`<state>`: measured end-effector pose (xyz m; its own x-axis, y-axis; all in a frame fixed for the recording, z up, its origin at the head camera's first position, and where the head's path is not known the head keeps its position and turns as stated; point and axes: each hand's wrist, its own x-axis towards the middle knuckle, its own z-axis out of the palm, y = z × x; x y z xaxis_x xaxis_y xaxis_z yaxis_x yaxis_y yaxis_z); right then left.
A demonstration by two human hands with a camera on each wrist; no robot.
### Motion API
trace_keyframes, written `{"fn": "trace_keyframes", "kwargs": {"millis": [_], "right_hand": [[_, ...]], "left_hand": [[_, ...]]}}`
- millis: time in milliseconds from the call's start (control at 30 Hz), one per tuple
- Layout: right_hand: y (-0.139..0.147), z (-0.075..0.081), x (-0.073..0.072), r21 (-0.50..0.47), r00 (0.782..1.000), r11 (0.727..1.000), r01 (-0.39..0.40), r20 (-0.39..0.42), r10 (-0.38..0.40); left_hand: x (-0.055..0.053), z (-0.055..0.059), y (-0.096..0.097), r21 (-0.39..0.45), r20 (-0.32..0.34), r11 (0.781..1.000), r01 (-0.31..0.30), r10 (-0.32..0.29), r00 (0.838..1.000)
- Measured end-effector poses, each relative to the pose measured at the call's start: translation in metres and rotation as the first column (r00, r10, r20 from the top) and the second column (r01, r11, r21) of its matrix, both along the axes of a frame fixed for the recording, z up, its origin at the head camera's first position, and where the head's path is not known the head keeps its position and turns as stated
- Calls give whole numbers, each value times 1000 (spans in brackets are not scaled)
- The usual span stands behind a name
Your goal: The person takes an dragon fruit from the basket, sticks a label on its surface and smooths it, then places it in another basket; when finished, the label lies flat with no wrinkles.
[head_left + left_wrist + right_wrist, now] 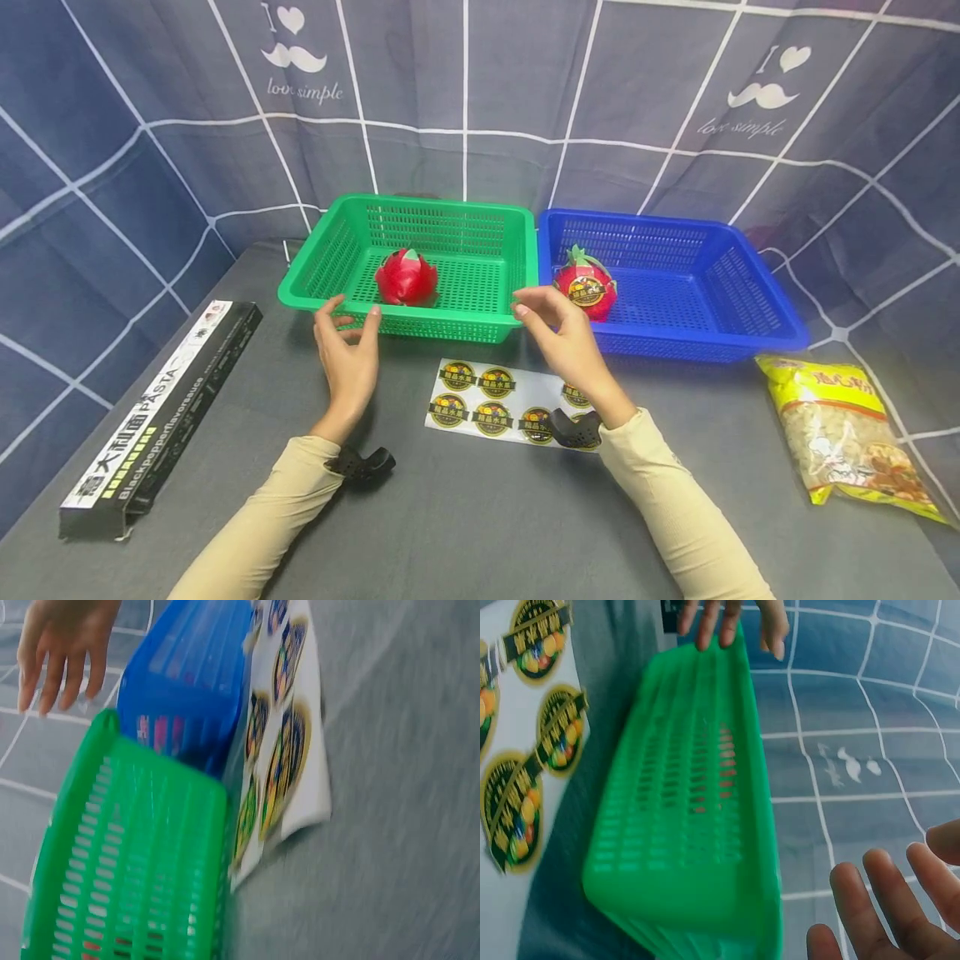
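A green basket (442, 321) holds a red dragon fruit (407, 279). Just in front of its left end is my left hand (348, 358), thumb and fingers apart around nothing. My right hand (566, 337) hovers by the basket's front right corner; its fingers (889, 889) are spread and apart from the rim in the right wrist view. In the blue basket (690, 342) to the right lies another dragon fruit (588, 287) with a round black-and-gold sticker on it. A white sheet of such stickers (491, 406) lies below the baskets, partly covered by my right wrist.
A long black pasta box (161, 417) lies at the left of the grey table. To the right, a yellow bag (843, 433) lies beside the blue basket. Grey checked cloth (420, 92) hangs behind and at both sides.
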<state>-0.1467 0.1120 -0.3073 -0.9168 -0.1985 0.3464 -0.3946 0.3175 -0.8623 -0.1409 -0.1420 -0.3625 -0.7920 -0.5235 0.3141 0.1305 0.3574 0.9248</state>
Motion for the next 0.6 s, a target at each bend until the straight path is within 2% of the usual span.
{"fn": "trace_keyframes", "kwargs": {"millis": [133, 267, 433, 600], "right_hand": [[-13, -6, 2, 55, 999, 998, -1, -34, 3], [-27, -16, 0, 84, 995, 996, -20, -96, 28], [-47, -16, 0, 102, 984, 993, -52, -162, 68], [-69, -9, -5, 160, 971, 983, -86, -207, 119]], "left_hand": [[-7, -3, -7, 30, -4, 998, -60, 60, 998], [-10, -7, -11, 56, 7, 994, -89, 89, 996], [-12, -14, -14, 38, 32, 996, -78, 77, 996], [-14, -18, -14, 21, 52, 998, -65, 64, 997]]}}
